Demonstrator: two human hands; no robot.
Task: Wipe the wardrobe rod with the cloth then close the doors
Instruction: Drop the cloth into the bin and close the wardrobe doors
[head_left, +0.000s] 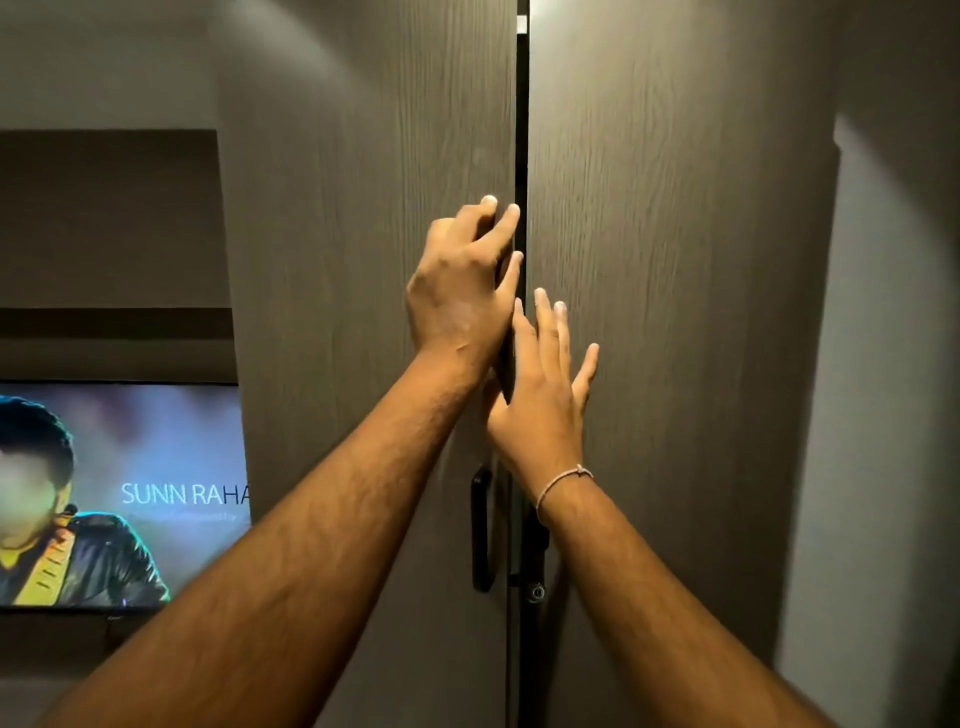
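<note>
- Television (119, 493), well to the left of the left hand, was lit and set in a wall recess; it played no part in the task.
- Left door (363, 208) lay under the left hand (457, 291), whose fingers were loosely curled, their tips at the door's inner edge beside the dark gap (521, 130); nothing was held.
- Left handle (482, 530), a dark vertical bar, sat below both hands, near the meeting edges; judged the firmest place to take hold.
- Right hand (543, 395), fingers spread and empty, lay flat against the right door (675, 260) just beside the gap, its index side touching the left hand.
- Doors appeared to be tall, rigid wood-grain panels, probably swinging lightly on hinges and best pushed flat-palmed near the free edge.
- Wardrobe contents, rod and cloth were hidden; a narrow gap showed the doors almost shut.
</note>
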